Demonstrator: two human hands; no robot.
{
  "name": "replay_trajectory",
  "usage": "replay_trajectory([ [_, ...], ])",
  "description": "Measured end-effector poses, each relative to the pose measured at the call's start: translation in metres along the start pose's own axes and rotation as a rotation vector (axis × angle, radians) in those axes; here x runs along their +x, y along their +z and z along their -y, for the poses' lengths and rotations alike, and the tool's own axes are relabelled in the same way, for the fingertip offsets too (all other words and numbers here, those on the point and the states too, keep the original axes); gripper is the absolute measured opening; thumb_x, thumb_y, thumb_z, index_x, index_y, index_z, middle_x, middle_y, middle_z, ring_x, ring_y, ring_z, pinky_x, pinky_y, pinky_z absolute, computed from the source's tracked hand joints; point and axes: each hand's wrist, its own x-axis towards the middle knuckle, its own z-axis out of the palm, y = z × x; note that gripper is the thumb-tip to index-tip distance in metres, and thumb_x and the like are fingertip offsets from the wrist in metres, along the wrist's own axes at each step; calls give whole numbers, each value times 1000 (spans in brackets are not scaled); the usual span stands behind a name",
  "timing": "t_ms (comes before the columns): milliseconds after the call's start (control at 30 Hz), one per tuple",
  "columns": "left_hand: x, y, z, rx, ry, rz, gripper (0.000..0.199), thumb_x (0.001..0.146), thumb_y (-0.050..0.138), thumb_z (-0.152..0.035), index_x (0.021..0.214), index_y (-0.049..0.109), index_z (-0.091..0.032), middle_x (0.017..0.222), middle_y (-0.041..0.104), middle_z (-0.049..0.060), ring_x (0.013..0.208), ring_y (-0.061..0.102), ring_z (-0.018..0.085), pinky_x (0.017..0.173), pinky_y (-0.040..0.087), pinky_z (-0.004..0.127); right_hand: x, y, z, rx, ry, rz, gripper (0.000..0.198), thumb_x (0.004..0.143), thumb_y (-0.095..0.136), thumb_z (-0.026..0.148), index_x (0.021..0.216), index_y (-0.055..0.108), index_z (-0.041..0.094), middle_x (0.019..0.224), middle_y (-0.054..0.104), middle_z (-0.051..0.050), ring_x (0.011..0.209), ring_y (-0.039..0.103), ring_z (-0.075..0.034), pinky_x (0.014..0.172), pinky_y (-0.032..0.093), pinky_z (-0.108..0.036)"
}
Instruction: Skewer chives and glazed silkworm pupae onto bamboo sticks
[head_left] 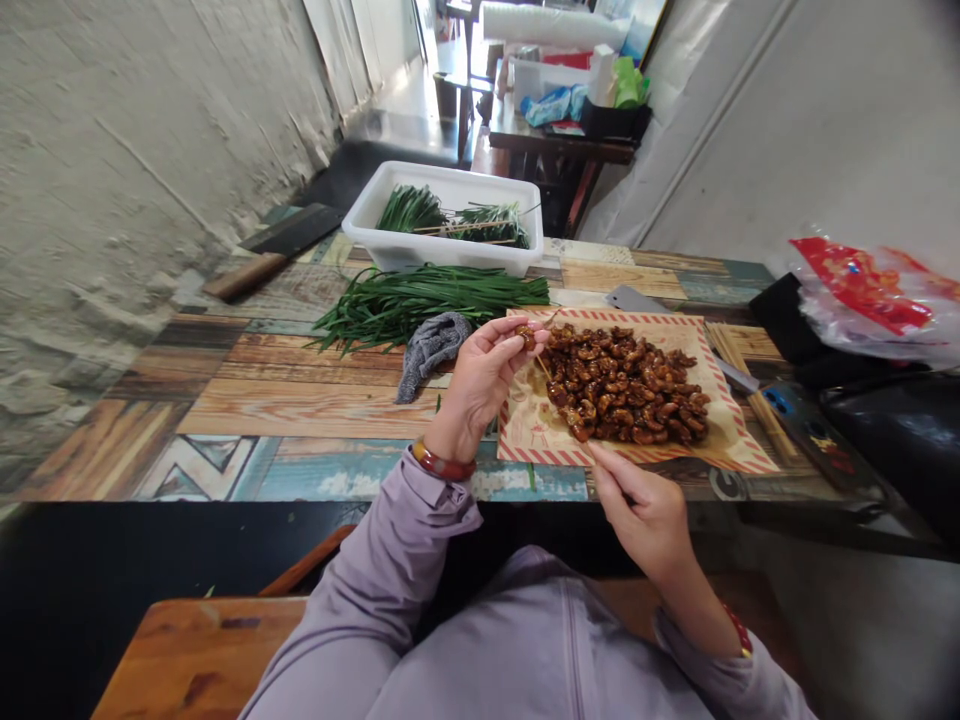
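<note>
My left hand pinches a small brown, glossy piece of food between thumb and fingertips. A thin wooden skewer slants from near those fingertips down toward my right hand. My right hand is closed, its thumb and forefinger pinching the lower end of the skewer. Glazed pieces sit along the skewer's lower part, though they blend with the pile behind. That pile of dark, sauced food pieces, perhaps meat, lies on a paper sheet with a red-striped border, just beyond both hands.
Green chives and a grey cloth lie left of the paper. Behind stands a white tub holding chives and skewers. A cleaver lies far left. At right are bare skewers and red-printed plastic bags.
</note>
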Motion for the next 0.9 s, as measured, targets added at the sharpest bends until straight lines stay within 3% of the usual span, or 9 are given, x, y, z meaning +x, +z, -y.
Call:
replay_trajectory([
  [267,-2,3,-2,-21,-23,33,26,68,81,-16,92,71,-14,96,75,5,88,73,16,87,55,28,2,3,-5,-22,-13,5,29,91,57,22,110,78,19,100,79,-7,84,78,-22,75,64,-26],
  [900,1,0,0,-45,-27,-19,21,68,79,-13,87,70,-14,90,75,5,87,73,17,86,57,29,1,2,-3,-32,-40,1,29,92,56,22,110,78,20,101,79,-7,85,78,-21,77,63,-26],
])
